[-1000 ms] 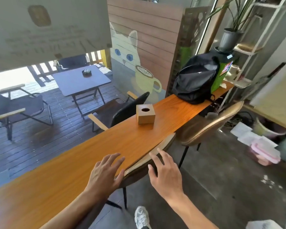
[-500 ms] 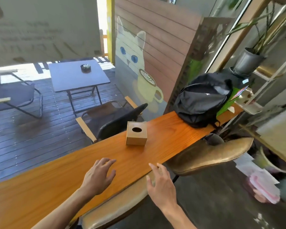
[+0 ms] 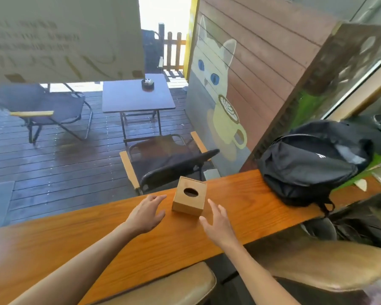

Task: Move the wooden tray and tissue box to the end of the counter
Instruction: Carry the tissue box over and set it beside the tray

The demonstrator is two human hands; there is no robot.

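One long wooden counter [image 3: 246,208] runs across the view, orange-brown with visible grain. At its far end lies a black backpack [image 3: 310,166]. Near the middle stands the tissue box [image 3: 190,197], a light wooden cube with a dark oval hole in its top, sitting upright and empty-looking. Left hand [image 3: 146,214] and right hand [image 3: 217,222] flank it, fingers spread, neither touching it.

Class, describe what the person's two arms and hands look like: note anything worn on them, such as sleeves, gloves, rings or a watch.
The left hand and right hand are bare, with no gloves. No ring, watch or band shows. Both forearms are uncovered as far as the picture's bottom edge, so no sleeve is visible. Fingernails look short and unpainted.
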